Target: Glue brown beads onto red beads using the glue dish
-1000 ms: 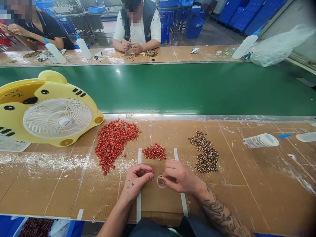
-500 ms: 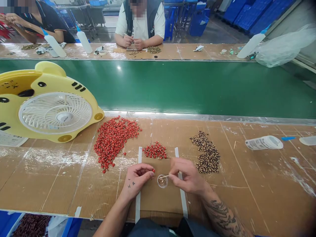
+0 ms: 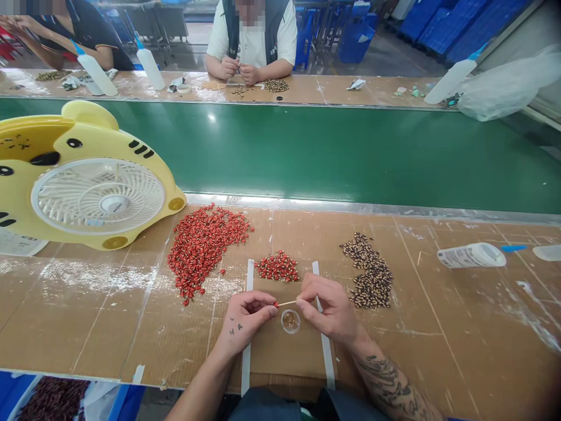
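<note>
My left hand (image 3: 250,320) pinches a small red piece (image 3: 276,304) between thumb and fingertips. A thin wooden stick (image 3: 288,303) is gripped by my right hand (image 3: 326,307), and its tip touches or nearly touches the red piece. Just below the stick sits a small clear round dish (image 3: 290,321) with a little something in it that I cannot make out. Behind my hands lies a small pile of red pieces with pale parts (image 3: 277,266). Farther left spreads a larger heap of red pieces (image 3: 204,248); on the right is a pile of dark-and-tan pieces (image 3: 369,272).
A yellow animal-shaped fan (image 3: 96,181) stands at left. A white bottle (image 3: 471,255) lies at right near a blue nozzle (image 3: 512,248). Beyond the cardboard-covered table (image 3: 438,362) runs a green belt (image 3: 315,152). Two co-workers sit across it; one person (image 3: 252,47) faces me.
My right hand has lifted the stick's tip out of the dish and brought it over to the red piece in my left hand. The left hand has barely moved.
</note>
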The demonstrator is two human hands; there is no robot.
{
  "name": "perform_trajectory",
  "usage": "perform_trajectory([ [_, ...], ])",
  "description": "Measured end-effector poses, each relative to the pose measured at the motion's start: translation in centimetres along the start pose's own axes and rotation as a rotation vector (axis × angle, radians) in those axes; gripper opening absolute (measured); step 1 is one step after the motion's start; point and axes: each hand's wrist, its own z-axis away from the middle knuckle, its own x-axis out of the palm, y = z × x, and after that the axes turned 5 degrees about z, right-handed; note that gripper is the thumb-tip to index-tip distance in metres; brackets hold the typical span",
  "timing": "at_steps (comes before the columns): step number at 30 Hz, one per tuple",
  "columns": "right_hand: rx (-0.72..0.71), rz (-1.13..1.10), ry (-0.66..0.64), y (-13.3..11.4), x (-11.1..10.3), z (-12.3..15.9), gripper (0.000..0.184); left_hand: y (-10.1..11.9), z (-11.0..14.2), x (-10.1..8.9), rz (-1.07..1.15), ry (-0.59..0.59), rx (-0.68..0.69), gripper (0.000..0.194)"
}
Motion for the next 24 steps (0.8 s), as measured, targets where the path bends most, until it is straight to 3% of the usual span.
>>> perform_trajectory([
  [9,0.037,0.071,-0.013,0.5,0.3,0.6,0.02,0.3,0.1,0.1,-0.041,0.015,0.027,0.015],
  [14,0.021,0.028,0.004,0.5,-0.7,0.7,0.019,0.3,0.1,0.1,-0.053,0.011,0.027,0.013],
  [16,0.019,0.042,-0.063,0.2,-1.4,0.7,0.021,0.3,0.1,0.1,-0.05,0.007,0.031,0.012],
  [19,0.043,0.192,-0.314,-0.2,-2.1,0.6,0.023,0.3,0.1,0.1,-0.041,-0.006,0.039,0.012],
  [21,0.076,0.294,-0.414,-0.3,-2.7,0.5,0.022,0.3,0.1,0.1,-0.051,-0.005,0.04,0.012],
  [24,0.154,0.374,-0.329,0.4,-4.5,0.3,0.018,0.2,0.0,-0.2,-0.089,0.019,0.038,0.014],
])
